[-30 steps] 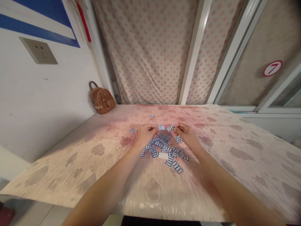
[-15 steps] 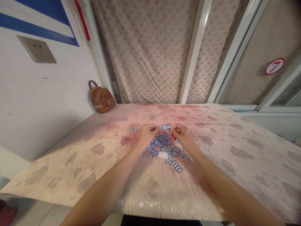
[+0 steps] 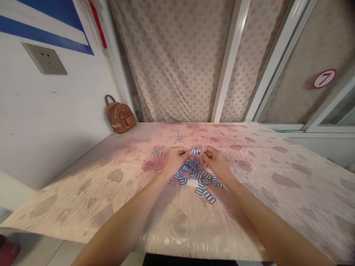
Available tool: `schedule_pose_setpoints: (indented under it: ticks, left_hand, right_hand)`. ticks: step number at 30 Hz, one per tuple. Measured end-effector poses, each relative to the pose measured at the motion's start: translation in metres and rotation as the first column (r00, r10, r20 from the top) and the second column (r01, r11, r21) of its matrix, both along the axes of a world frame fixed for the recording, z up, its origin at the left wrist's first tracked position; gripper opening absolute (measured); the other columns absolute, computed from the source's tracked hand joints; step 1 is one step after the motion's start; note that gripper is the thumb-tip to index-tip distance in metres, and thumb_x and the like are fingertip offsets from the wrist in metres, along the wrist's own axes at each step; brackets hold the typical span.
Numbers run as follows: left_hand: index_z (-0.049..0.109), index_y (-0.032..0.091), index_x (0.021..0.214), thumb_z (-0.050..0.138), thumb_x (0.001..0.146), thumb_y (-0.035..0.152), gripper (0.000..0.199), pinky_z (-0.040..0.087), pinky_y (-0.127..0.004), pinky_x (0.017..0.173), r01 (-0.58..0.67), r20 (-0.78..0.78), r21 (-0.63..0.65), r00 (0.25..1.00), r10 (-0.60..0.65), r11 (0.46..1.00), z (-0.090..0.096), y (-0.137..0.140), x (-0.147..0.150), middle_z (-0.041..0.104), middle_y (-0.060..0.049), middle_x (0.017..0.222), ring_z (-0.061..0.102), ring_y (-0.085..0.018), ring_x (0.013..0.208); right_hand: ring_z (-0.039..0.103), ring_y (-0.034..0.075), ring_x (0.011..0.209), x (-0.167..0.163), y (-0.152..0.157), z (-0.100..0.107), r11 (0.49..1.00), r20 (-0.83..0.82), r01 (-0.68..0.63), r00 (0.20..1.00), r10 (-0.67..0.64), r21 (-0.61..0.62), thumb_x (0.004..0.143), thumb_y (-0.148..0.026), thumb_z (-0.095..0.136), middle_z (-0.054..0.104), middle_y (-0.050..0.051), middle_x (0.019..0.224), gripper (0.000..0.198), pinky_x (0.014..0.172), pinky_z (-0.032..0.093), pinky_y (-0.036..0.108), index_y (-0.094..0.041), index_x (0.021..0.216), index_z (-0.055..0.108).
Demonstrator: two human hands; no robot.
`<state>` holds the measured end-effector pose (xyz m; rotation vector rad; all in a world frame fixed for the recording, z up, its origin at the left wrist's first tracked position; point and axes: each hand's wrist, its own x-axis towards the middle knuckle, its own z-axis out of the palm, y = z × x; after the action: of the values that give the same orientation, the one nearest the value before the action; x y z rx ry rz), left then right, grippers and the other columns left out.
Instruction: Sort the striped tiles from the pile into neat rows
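Between my two hands is a small blue-and-white striped paper piece (image 3: pixel 196 151), raised just beyond a loose pile of similar pieces (image 3: pixel 194 169). My left hand (image 3: pixel 176 159) pinches its left end with thumb and forefinger. At the right end, my right hand (image 3: pixel 215 159) has its fingertips closed on it as well. Whether it is a single piece or overlapping ones is too small to tell. One plain white piece (image 3: pixel 192 182) lies at the near side of the pile, and a few striped ones spread toward me.
A few striped pieces (image 3: pixel 156 153) lie left of my left hand, and another (image 3: pixel 179 136) is farther back. The table wears a patterned plastic cover (image 3: pixel 116 207). A small brown backpack (image 3: pixel 121 116) leans by the wall at the back left. A curtain (image 3: pixel 177 62) hangs behind.
My left hand has shifted slightly right, bringing my fingertips closer together. The striped piece between them looks narrower than before. The pile appears unchanged.
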<state>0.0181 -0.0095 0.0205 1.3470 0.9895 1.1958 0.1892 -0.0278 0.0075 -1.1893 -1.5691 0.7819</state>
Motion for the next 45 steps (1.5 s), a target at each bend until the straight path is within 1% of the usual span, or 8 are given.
schedule_pose_setpoints:
  ticks: [12, 15, 19, 28, 33, 38, 41, 45]
  left_hand:
    - [0.074, 0.012, 0.074, 0.072, 0.077, 0.015, 0.004, 0.056, -0.024, 0.065, 0.001, 0.002, -0.025, 1.0, -0.001, 1.0, 0.003, -0.001, 0.001, 0.074, -0.005, 0.069, 0.069, -0.014, 0.062]
    - [0.073, 0.012, 0.073, 0.073, 0.075, 0.017, 0.006, 0.055, -0.024, 0.063, 0.003, 0.026, -0.041, 1.0, -0.002, 0.999, -0.001, 0.003, -0.001, 0.073, -0.005, 0.066, 0.068, -0.014, 0.06]
    - [0.074, 0.013, 0.074, 0.074, 0.074, 0.019, 0.007, 0.054, -0.023, 0.062, 0.013, 0.048, -0.054, 0.999, -0.01, 0.998, -0.003, 0.006, -0.003, 0.073, -0.004, 0.066, 0.068, -0.013, 0.06]
    - [0.073, 0.012, 0.072, 0.076, 0.071, 0.022, 0.01, 0.055, -0.023, 0.063, 0.056, 0.07, -0.084, 0.996, -0.05, 0.995, 0.004, 0.001, -0.002, 0.072, -0.004, 0.065, 0.067, -0.012, 0.058]
    - [0.073, 0.012, 0.074, 0.076, 0.071, 0.023, 0.012, 0.054, -0.023, 0.06, -0.059, 0.064, -0.075, 0.996, 0.064, 0.995, 0.0, 0.01, -0.009, 0.072, -0.004, 0.065, 0.067, -0.014, 0.059]
    - [0.074, 0.012, 0.074, 0.07, 0.075, 0.02, 0.009, 0.053, -0.022, 0.062, -0.158, 0.052, 0.005, 0.986, 0.157, 0.987, 0.0, 0.017, -0.019, 0.073, -0.005, 0.069, 0.068, -0.013, 0.061]
    - [0.073, 0.012, 0.073, 0.069, 0.075, 0.02, 0.009, 0.053, -0.023, 0.061, -0.178, 0.045, 0.002, 0.983, 0.177, 0.984, -0.003, 0.019, -0.021, 0.073, -0.005, 0.068, 0.068, -0.014, 0.061]
    - [0.074, 0.013, 0.074, 0.069, 0.075, 0.021, 0.009, 0.053, -0.023, 0.062, -0.166, 0.033, 0.008, 0.986, 0.165, 0.986, -0.007, 0.021, -0.02, 0.073, -0.004, 0.069, 0.068, -0.015, 0.063]
  right_hand:
    - [0.052, 0.014, 0.05, 0.001, 0.003, -0.005, 0.999, 0.05, 0.018, 0.999, -0.02, 0.035, 0.085, -0.036, 0.053, 0.057, -0.003, 0.059, 0.016, 0.049, 0.041, 0.025, -0.021, 0.08, 0.052]
    - [0.057, 0.016, 0.062, 0.003, 0.004, -0.003, 0.982, 0.141, 0.08, 0.985, -0.104, 0.17, 0.082, -0.035, 0.061, 0.061, 0.0, 0.075, 0.026, 0.059, 0.046, 0.028, -0.021, 0.103, 0.056]
    - [0.061, 0.02, 0.085, 0.006, 0.002, 0.004, 0.944, 0.365, -0.036, 0.926, -0.092, 0.329, 0.085, -0.026, 0.061, 0.063, 0.005, 0.104, 0.05, 0.079, 0.049, 0.034, -0.027, 0.134, 0.051]
    - [0.061, 0.02, 0.082, 0.001, -0.003, 0.011, 0.926, 0.401, -0.107, 0.915, -0.051, 0.361, 0.09, -0.021, 0.054, 0.067, 0.004, 0.103, 0.028, 0.079, 0.048, 0.033, -0.026, 0.115, 0.065]
    - [0.063, 0.019, 0.083, 0.017, 0.009, 0.003, 0.945, 0.259, 0.064, 0.954, -0.152, 0.32, 0.088, -0.023, 0.054, 0.068, 0.004, 0.096, 0.033, 0.078, 0.049, 0.031, -0.021, 0.121, 0.06]
    - [0.062, 0.018, 0.083, 0.032, 0.026, -0.017, 0.96, 0.443, 0.162, 0.861, -0.25, 0.227, 0.086, -0.013, 0.05, 0.068, 0.004, 0.09, 0.017, 0.076, 0.045, 0.029, -0.02, 0.087, 0.065]
    - [0.061, 0.018, 0.082, 0.024, 0.034, -0.027, 0.981, 0.584, 0.147, 0.789, -0.192, 0.124, 0.083, -0.02, 0.063, 0.066, 0.006, 0.087, 0.003, 0.073, 0.044, 0.027, -0.018, 0.086, 0.064]
    - [0.06, 0.019, 0.083, 0.012, 0.039, -0.032, 0.987, 0.697, 0.096, 0.699, -0.159, 0.13, 0.077, -0.025, 0.074, 0.064, 0.008, 0.09, 0.018, 0.074, 0.043, 0.028, -0.016, 0.089, 0.064]
